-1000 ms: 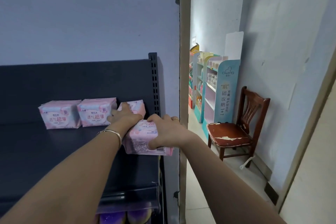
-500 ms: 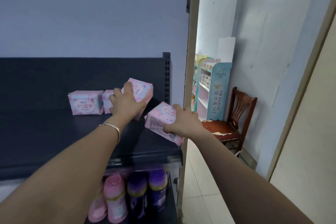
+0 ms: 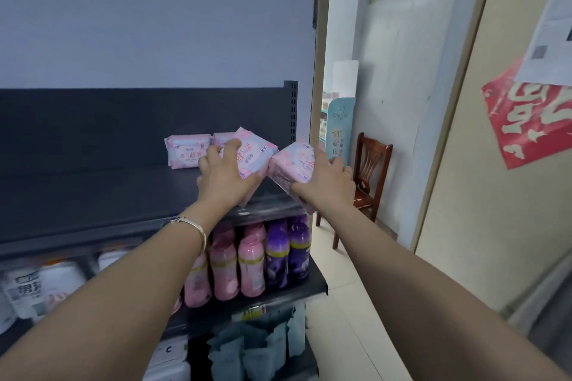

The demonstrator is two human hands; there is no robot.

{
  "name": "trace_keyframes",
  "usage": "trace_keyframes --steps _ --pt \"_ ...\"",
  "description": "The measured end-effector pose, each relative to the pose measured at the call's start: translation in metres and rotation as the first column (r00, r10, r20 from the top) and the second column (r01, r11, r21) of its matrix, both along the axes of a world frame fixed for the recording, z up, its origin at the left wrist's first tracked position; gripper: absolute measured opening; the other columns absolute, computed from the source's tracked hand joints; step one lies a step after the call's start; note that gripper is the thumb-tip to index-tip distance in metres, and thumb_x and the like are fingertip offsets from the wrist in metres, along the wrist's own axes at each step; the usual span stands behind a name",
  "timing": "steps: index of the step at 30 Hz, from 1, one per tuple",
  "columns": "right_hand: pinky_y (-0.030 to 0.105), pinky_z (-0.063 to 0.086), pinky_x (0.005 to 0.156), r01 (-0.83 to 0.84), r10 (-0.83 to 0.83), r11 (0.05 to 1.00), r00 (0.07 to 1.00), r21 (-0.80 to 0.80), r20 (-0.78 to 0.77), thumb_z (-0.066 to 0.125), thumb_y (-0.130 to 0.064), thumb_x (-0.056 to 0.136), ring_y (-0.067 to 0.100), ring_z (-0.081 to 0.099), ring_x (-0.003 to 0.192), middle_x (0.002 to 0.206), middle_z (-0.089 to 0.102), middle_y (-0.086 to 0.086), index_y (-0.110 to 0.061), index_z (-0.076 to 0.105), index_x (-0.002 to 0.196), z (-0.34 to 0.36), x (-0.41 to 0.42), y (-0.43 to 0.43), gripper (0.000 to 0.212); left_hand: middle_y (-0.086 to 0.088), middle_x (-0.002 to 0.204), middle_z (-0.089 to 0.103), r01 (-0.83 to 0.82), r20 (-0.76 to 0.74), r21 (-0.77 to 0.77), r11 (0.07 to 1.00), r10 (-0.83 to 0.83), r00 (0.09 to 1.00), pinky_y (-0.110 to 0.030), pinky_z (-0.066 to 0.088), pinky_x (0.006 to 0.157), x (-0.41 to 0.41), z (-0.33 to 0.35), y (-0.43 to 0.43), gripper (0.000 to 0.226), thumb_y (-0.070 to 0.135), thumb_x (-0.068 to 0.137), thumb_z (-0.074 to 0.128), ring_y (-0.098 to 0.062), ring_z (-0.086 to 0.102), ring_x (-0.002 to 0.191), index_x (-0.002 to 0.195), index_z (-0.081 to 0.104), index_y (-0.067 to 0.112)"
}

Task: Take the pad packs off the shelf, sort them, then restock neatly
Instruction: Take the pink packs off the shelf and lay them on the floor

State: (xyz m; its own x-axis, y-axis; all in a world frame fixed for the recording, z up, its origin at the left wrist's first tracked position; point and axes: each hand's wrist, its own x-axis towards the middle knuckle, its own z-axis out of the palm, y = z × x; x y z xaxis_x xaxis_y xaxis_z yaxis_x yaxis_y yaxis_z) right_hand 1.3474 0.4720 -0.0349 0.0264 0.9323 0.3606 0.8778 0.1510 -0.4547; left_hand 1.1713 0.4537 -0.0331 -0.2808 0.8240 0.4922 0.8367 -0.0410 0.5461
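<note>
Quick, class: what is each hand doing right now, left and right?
Left hand: closed, holding the tilted pad pack.
Right hand: closed, holding the second pad pack.

Four pad packs [image 3: 186, 151], seemingly

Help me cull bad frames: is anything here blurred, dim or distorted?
Head view: no glare; the pack in the left hand reads fairly sharp; the white tubs lower left are smeared; the shelf is dim; the door frame at right leans.
</note>
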Motion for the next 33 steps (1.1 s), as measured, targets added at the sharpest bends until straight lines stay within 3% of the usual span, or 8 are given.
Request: trace_keyframes --steps 6,10,14,16,18,23,27,33 --pt "0.042 0.038 0.097 0.013 -0.011 0.999 0.999 -0.034 0.047 0.064 -0.053 0.074 0.037 0.038 0.122 0.136 0.036 0.014 -0.025 0.022 0.145 -0.023 -0.001 -0.041 0.087 -0.01 0.128 0.031 0.059 -0.058 -0.047 0.997 -0.061 0.996 -0.05 0.04 0.095 -0.012 -0.017 -0.04 0.079 0.038 0.072 0.071 -0.034 0.031 0.118 0.139 0.03 0.025" --pt "0.04 0.035 0.098 0.041 -0.042 0.998 0.999 -0.056 -0.009 0.066 -0.054 0.072 0.039 0.034 0.121 0.133 0.033 0.014 -0.027 0.018 0.147 -0.048 0.008 -0.052 0.093 -0.01 0.126 0.032 0.102 -0.095 -0.046 0.994 -0.106 0.99 -0.047 0.04 0.094 -0.009 -0.043 -0.055 0.085 0.034 0.072 0.07 -0.033 0.032 0.114 0.144 0.024 0.024" --pt "0.039 0.032 0.1 0.073 -0.076 0.991 0.997 -0.108 -0.028 0.069 -0.05 0.072 0.04 0.033 0.121 0.133 0.031 0.015 -0.025 0.019 0.146 -0.085 0.023 -0.059 0.092 -0.012 0.122 0.037 0.123 -0.204 -0.066 0.99 -0.134 0.97 -0.048 0.045 0.086 0.005 -0.081 -0.072 0.083 0.045 0.069 0.067 -0.033 0.038 0.109 0.141 0.032 0.023" --pt "0.039 0.035 0.098 0.106 -0.11 0.985 0.994 -0.14 -0.024 0.07 -0.051 0.071 0.039 0.035 0.12 0.132 0.032 0.013 -0.027 0.02 0.144 -0.111 0.033 -0.065 0.092 -0.016 0.112 0.046 0.133 -0.267 -0.007 0.991 -0.13 0.955 -0.048 0.05 0.072 0.014 -0.11 -0.079 0.08 0.057 0.065 0.059 -0.036 0.046 0.095 0.134 0.042 0.019" --pt "0.04 0.043 0.096 0.129 -0.139 0.972 0.99 -0.199 -0.039 0.071 -0.053 0.07 0.038 0.035 0.12 0.131 0.033 0.012 -0.028 0.022 0.143 -0.138 0.043 -0.075 0.091 -0.017 0.108 0.049 0.15 -0.263 -0.013 0.989 -0.148 0.953 -0.047 0.05 0.07 0.021 -0.141 -0.089 0.08 0.058 0.064 0.06 -0.037 0.049 0.089 0.13 0.047 0.015" --pt "0.045 0.044 0.093 0.101 -0.12 0.912 0.992 -0.398 -0.024 0.065 -0.047 0.073 0.038 0.035 0.118 0.128 0.036 0.013 -0.022 0.028 0.141 -0.222 0.077 -0.113 0.081 -0.013 0.126 0.04 0.104 -0.241 -0.348 0.932 -0.196 0.951 -0.045 0.043 0.084 0.045 -0.228 -0.126 0.085 0.059 0.069 0.058 -0.035 0.042 0.111 0.141 0.035 0.021" --pt "0.044 0.041 0.095 0.079 -0.066 0.818 0.997 -0.57 0.043 0.063 -0.046 0.077 0.038 0.035 0.121 0.127 0.037 0.013 -0.02 0.03 0.141 -0.305 0.093 -0.143 0.077 -0.008 0.131 0.037 0.053 -0.225 -0.62 0.783 -0.241 0.944 -0.043 0.036 0.094 0.071 -0.313 -0.159 0.081 0.056 0.075 0.061 -0.033 0.038 0.118 0.143 0.028 0.028" --pt "0.044 0.034 0.096 0.182 0.008 0.732 0.961 -0.656 0.276 0.064 -0.05 0.078 0.033 0.038 0.122 0.127 0.045 0.01 -0.022 0.035 0.135 -0.435 0.108 -0.188 0.07 -0.005 0.136 0.035 0.063 -0.173 -0.792 0.608 -0.322 0.931 -0.046 0.033 0.096 0.092 -0.448 -0.197 0.083 0.05 0.075 0.064 -0.03 0.036 0.123 0.144 0.024 0.027"
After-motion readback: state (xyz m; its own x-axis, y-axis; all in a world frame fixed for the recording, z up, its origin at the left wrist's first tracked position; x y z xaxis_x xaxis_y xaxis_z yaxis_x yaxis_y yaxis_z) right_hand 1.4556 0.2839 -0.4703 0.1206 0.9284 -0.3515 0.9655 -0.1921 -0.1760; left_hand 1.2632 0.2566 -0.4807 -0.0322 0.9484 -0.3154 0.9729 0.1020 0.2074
